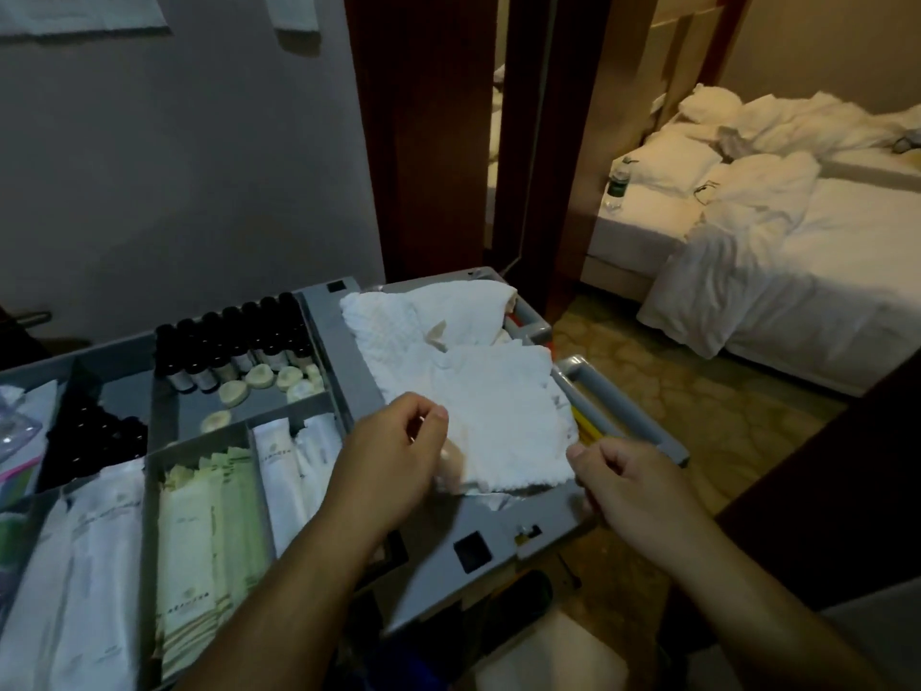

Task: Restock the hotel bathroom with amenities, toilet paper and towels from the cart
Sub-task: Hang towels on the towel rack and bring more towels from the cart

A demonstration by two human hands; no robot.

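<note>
Pinching white towel [498, 416] by near corners with left hand [393, 451] and right hand [630, 486] fingers, likely for lifting flat off cart [503, 523].

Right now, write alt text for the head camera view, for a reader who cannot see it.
The left hand and right hand pinch the near edge of a crumpled white cloth on a grey housekeeping cart. Its tray compartments to the left hold dark toiletry bottles, round soaps and pale green packets; an unmade bed shows through the doorway beyond.
</note>
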